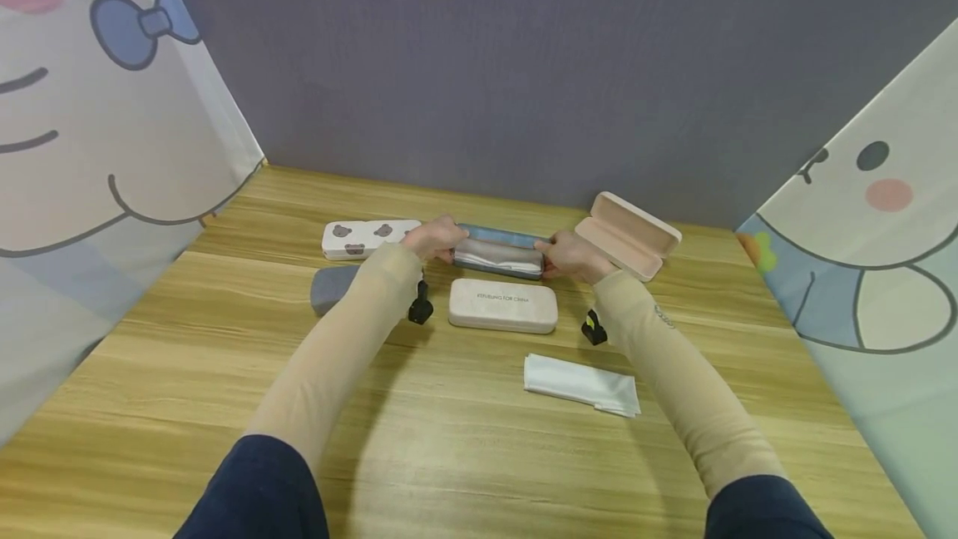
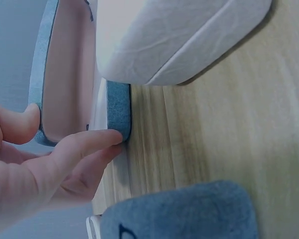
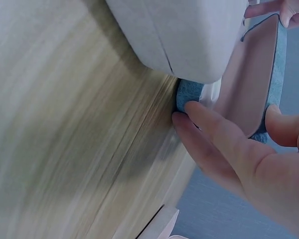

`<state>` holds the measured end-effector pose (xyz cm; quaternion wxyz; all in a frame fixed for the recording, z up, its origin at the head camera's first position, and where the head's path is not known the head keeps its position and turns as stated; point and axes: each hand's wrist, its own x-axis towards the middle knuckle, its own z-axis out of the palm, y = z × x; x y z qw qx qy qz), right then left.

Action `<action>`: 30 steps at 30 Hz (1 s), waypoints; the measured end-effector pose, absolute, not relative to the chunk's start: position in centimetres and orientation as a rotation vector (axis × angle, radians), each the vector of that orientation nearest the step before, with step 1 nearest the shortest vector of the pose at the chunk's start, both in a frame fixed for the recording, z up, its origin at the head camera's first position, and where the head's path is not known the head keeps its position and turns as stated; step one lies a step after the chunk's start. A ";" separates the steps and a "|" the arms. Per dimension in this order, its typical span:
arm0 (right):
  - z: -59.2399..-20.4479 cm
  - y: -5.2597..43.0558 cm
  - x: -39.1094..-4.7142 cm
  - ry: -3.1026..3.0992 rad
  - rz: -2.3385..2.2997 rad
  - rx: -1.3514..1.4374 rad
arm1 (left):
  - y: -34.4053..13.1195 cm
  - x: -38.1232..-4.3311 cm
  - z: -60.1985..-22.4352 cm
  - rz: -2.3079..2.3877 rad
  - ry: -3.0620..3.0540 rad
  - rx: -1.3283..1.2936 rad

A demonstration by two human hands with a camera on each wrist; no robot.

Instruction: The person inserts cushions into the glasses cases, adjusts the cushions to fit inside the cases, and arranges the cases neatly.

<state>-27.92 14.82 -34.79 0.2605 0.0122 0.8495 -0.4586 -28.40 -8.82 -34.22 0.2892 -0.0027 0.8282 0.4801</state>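
A blue glasses case (image 1: pixel 509 235) with a pinkish lining lies at the back of the table, its lid raised. Inside its base shows a folded white cloth (image 1: pixel 497 258). My left hand (image 1: pixel 437 236) grips the case's left end, thumb on the lid and fingers against the base, as the left wrist view shows close up. At the opposite end my right hand (image 3: pixel 249 149) holds it the same way, thumb on the lid's edge and fingertips on the base. A closed off-white glasses case (image 1: pixel 503 306) with lettering lies just in front.
To the left are a white case with bear prints (image 1: pixel 362 238) and a grey-blue case (image 1: pixel 329 288), partly behind my left forearm. An open pale pink case (image 1: pixel 629 231) stands back right. Nearer me lies a folded white cloth (image 1: pixel 580 383). A grey wall (image 1: pixel 479 73) borders the table's back.
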 end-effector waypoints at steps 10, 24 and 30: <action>-35.2 14.7 -27.6 2.411 -1.179 -0.011 | -8.8 -28.3 -34.1 1.291 2.178 -0.013; -34.9 14.6 -27.1 2.443 -1.147 -0.044 | -8.8 -28.3 -34.1 1.225 2.235 0.029; -34.9 14.7 -27.0 2.430 -1.127 -0.031 | -8.9 -28.3 -34.2 1.193 2.225 0.056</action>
